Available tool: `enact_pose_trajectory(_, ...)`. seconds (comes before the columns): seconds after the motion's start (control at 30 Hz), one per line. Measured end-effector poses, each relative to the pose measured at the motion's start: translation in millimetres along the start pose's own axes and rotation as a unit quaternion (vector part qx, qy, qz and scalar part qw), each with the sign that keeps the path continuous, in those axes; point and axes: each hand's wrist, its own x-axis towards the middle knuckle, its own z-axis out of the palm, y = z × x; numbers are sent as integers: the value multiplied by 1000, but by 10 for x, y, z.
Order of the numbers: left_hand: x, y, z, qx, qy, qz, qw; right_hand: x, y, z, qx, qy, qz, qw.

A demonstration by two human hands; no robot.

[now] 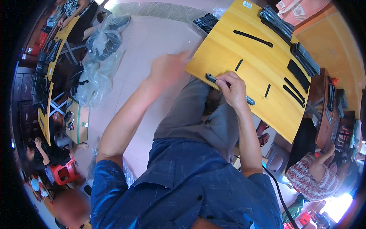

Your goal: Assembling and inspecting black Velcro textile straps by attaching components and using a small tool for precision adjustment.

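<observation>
At the near left edge of the yellow wooden board (213, 53), the fingers of my right hand (233, 91) are pinched on a small dark piece with a paler end (211, 78). How far that piece runs under the fingers is hidden. A grey rounded end (250, 100) shows beside my right wrist; whether it belongs to the same thing I cannot tell. My left hand (167, 70) is off the board's left corner, over the floor, its fingers smeared by motion. Two short black strips (238, 65) and a longer black strap (253, 38) lie on the board.
Stacks of black straps (276, 23) sit along the board's far edge, with a black rectangular piece (298, 75) and looped straps (294, 92) at right. Clear plastic bags (101, 57) lie on the floor at left. Other people sit at tables on both sides; a red stool (65, 171) stands lower left.
</observation>
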Motion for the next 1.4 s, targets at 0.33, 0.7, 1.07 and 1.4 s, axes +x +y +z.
enact_pose_trajectory(0.33, -93, 27, 464, -131, 12, 173, 976, 57, 11, 8, 5, -22, 22, 1000)
enact_pose_trajectory(0.7, 42, -60, 478, -100, 11, 233, 967, 54, 45, 29, 17, -16, 3, 1000)
enact_pose_trajectory(1.07, 177, -14, 343, -42, -29, 241, 969, 47, 14, 12, 19, -24, -3, 1000)
enact_pose_trajectory(1.4, 240, -39, 338, -47, -66, 244, 966, 39, -43, 6, 6, -31, 8, 999)
